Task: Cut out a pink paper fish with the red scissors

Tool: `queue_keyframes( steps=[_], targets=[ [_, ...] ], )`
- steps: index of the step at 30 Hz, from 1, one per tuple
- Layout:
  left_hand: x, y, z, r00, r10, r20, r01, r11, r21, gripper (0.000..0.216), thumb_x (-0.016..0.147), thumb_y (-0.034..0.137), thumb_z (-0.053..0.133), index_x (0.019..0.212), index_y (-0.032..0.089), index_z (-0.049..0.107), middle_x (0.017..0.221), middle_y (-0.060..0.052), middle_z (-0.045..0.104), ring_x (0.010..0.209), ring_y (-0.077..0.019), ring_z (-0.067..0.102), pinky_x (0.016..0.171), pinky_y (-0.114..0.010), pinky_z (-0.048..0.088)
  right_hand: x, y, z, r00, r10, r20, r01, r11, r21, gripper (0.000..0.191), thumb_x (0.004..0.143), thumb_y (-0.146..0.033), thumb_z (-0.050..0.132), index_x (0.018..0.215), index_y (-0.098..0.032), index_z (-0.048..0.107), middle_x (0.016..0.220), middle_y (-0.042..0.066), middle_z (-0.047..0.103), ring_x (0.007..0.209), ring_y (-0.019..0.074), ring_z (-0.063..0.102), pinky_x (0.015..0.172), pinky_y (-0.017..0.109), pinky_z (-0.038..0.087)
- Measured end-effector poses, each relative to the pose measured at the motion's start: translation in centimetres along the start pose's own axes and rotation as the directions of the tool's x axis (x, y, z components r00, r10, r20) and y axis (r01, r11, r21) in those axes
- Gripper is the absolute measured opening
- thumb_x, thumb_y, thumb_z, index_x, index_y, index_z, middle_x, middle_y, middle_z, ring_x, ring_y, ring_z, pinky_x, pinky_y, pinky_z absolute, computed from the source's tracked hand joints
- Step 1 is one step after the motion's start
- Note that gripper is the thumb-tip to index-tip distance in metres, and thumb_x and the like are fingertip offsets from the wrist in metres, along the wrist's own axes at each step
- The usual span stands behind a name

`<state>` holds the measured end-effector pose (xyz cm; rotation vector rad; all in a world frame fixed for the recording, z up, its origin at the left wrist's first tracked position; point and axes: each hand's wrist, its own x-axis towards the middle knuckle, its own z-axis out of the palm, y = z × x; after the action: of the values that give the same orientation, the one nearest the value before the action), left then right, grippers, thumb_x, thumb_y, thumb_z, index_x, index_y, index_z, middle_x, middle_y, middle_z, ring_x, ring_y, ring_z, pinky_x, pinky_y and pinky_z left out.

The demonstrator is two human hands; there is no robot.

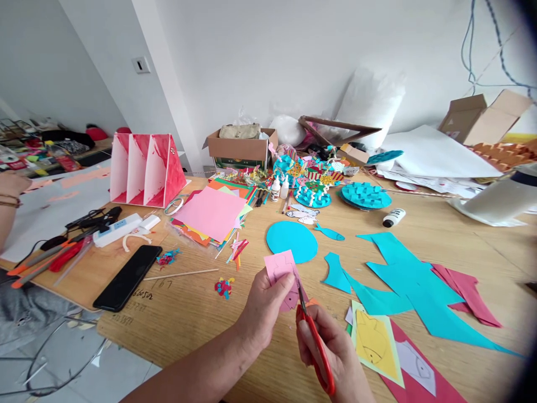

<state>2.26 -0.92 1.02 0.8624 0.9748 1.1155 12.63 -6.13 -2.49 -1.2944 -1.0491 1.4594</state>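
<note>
Here at the near edge of the wooden table (184,313), the left hand (268,294) pinches a small pink paper piece (279,267) bearing a pencil-drawn fish, thumb pressed flat across its front. Just to the right, the right hand (331,347) has its fingers wrapped around the red-handled metal scissors (321,350), the blades pointing far and meeting the pink piece along its right side; how wide those blades stand, I cannot tell.

Straight beyond the hands lies a flat blue paper circle (292,240), with a small blue paper fish (330,232) to its right. Over on the right, large jagged blue paper offcuts (419,280) sprawl across, partly covering folded dark-red paper (474,291). Near right, a yellow paper with a drawn fish (372,338) sits on a pale green sheet (397,376), and beside it a pale lilac paper with another drawn fish (417,366) rests on a red sheet (440,389).

Now to the left: a black smartphone (128,278) lies near the table's edge, a thin wooden stick (182,275) to its right. Farther off, a pink-topped stack of coloured paper (213,211) sits right of the red-and-white divided rack (145,170). At far left, another person's forearm (9,210) reaches into view.
</note>
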Motion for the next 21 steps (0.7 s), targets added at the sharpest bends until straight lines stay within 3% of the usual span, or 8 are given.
queue_keyframes(
  steps=[3, 9, 21],
  targets=[
    [-0.02, -0.05, 0.02, 1.000, -0.001, 0.006, 0.001, 1.000, 0.000, 0.017, 0.075, 0.029, 0.055, 0.070, 0.016, 0.048, 0.061, 0.003, 0.046, 0.057, -0.0091, 0.040, 0.056, -0.022, 0.034, -0.17, -0.44, 0.17, 1.000, 0.017, -0.018, -0.016, 1.000, 0.019, 0.048, 0.065, -0.066, 0.056, 0.061, -0.021, 0.041, 0.042, -0.008, 0.041, 0.036, 0.0067, 0.038, 0.037, 0.018, 0.031],
    [0.12, 0.04, 0.06, 1.000, 0.010, 0.028, -0.011, 0.999, 0.035, 0.016, 0.075, 0.029, 0.054, 0.069, 0.016, 0.047, 0.059, 0.004, 0.041, 0.055, -0.0087, 0.036, 0.054, -0.022, 0.032, -0.44, -0.10, -0.02, 0.999, -0.044, -0.001, 0.044, 0.998, 0.055, 0.038, 0.075, -0.055, 0.055, 0.065, -0.020, 0.043, 0.046, -0.008, 0.042, 0.040, 0.0076, 0.039, 0.040, 0.018, 0.033],
    [0.37, 0.10, -0.37, 1.000, 0.005, 0.017, -0.006, 0.998, 0.057, 0.019, 0.072, 0.032, 0.058, 0.068, 0.016, 0.048, 0.059, 0.004, 0.039, 0.056, -0.0088, 0.032, 0.053, -0.020, 0.029, -0.19, 0.13, -0.07, 1.000, -0.025, -0.019, 0.025, 1.000, 0.013, 0.041, 0.074, -0.060, 0.052, 0.063, -0.022, 0.041, 0.045, -0.007, 0.042, 0.036, 0.0081, 0.037, 0.038, 0.019, 0.031]
  ],
)
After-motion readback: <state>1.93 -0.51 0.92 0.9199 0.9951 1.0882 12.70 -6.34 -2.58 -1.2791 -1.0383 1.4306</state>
